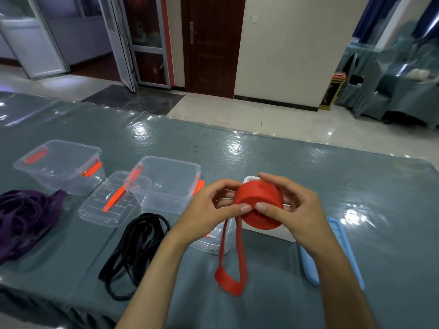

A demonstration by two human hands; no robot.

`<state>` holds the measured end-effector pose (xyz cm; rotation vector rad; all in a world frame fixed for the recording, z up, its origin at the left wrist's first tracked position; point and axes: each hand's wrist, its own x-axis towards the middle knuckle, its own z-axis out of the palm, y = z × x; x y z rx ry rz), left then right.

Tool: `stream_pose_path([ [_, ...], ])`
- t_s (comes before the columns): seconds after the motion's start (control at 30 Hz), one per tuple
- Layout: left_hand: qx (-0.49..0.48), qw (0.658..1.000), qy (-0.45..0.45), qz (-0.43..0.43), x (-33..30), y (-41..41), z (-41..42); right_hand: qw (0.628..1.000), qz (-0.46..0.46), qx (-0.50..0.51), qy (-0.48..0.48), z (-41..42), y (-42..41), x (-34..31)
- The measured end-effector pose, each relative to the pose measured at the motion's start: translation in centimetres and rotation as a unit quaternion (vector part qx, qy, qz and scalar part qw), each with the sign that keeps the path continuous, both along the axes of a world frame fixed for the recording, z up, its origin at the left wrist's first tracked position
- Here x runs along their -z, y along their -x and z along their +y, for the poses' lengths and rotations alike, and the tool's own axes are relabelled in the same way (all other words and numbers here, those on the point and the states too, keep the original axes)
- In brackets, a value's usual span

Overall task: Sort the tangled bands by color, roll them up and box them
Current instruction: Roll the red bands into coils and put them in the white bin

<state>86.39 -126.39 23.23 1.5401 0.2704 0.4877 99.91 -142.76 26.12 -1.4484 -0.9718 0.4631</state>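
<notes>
Both hands, left hand point(215, 205) and right hand point(288, 205), gripped the red roll point(257, 200); loose tail point(231, 279) below fingers risked unwinding if thumbs slackened.

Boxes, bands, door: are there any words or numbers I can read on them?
None can be read.
Clear boxes: no label shows.
Red band, black bands, purple bands: no print shows.
Door and white wall switch: no sign or writing shows.

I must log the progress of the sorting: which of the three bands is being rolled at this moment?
The red band: both hands grip its roll above the table, with a loose tail hanging. The black band and the purple band lie untouched in heaps.
</notes>
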Motion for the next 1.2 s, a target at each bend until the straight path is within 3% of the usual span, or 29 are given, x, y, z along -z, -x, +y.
stream_pose_path([
  [0.27,-0.029,0.999,0.013,-0.031,-1.0,-0.7,0.2,0.997,0.072,0.021,-0.030,0.8,-1.5,0.0],
  [0.43,-0.068,0.996,0.006,-0.055,-2.0,-1.5,1.3,0.985,0.170,0.002,-0.040,2.4,-1.8,0.4],
  [0.63,-0.108,0.990,-0.018,-0.090,-2.0,-2.2,2.6,0.996,0.084,-0.026,0.027,3.3,-3.4,-0.9],
  [0.77,-0.083,0.989,0.013,-0.122,-1.5,-3.2,3.8,0.999,0.035,0.002,-0.002,4.1,-3.6,-1.7],
  [0.97,-0.018,0.995,-0.010,-0.099,-0.9,-4.6,5.7,0.998,0.056,0.020,-0.033,5.1,-5.6,-1.2],
  [1.2,-0.100,0.986,-0.077,-0.108,-0.9,-6.5,6.2,0.998,0.064,0.001,0.021,6.5,-7.6,-0.3],
])
